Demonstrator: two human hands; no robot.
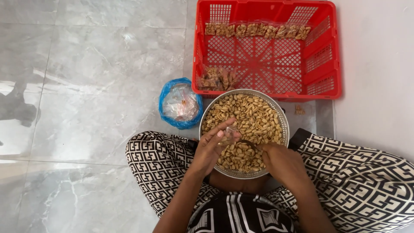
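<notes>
Floor [86,86] of polished grey marble-look tiles fills the left and centre of the view, glossy enough to carry dim reflections along the left edge; a paler plain surface [379,64] runs down the right side. Person seated cross-legged on the floor, in black-and-white patterned trousers [358,181]. Red plastic crate [332,51], lattice-sided, stands at the top, holding a row of small filled packets [258,29] along its far wall and a loose heap of packets [217,79] in its near left corner. Round metal bowl [282,118] of peanuts [254,114] sits between the knees, just in front of the crate. Blue plastic bag [166,97], containing clear wrappers, lies beside the bowl's left rim. Left hand [211,146], over the bowl, grip clamped on a small clear packet [230,134]. Right hand [280,162] rests at the bowl's near edge; grip closed on a spoon handle [248,142], partly hidden.
</notes>
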